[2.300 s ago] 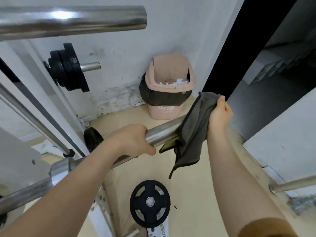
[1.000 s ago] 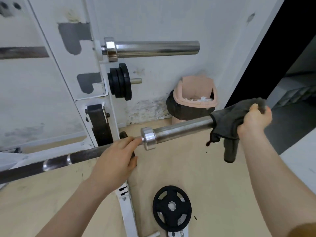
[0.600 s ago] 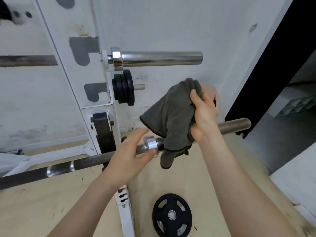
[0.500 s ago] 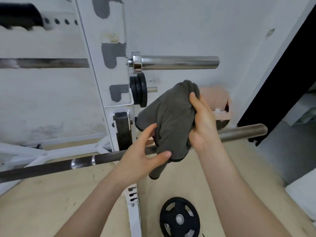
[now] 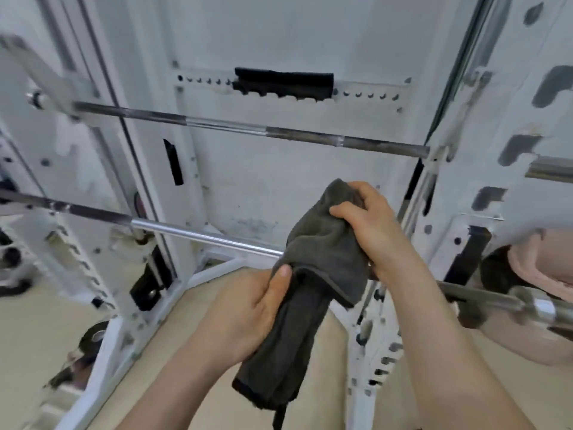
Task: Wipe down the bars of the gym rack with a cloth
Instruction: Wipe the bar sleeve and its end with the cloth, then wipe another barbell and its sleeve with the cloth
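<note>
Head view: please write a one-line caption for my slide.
Left hand and right hand grip a dark grey cloth at the lower bar of a white gym rack.

The left forearm and the right forearm are being shown bare along their whole visible length. The left hand and the right hand are being shown bare too, wrists included. A short, trimmed thumbnail is being shown on the left hand.

Scuffed white wall, pale wooden floor, pink bin at right edge
</note>
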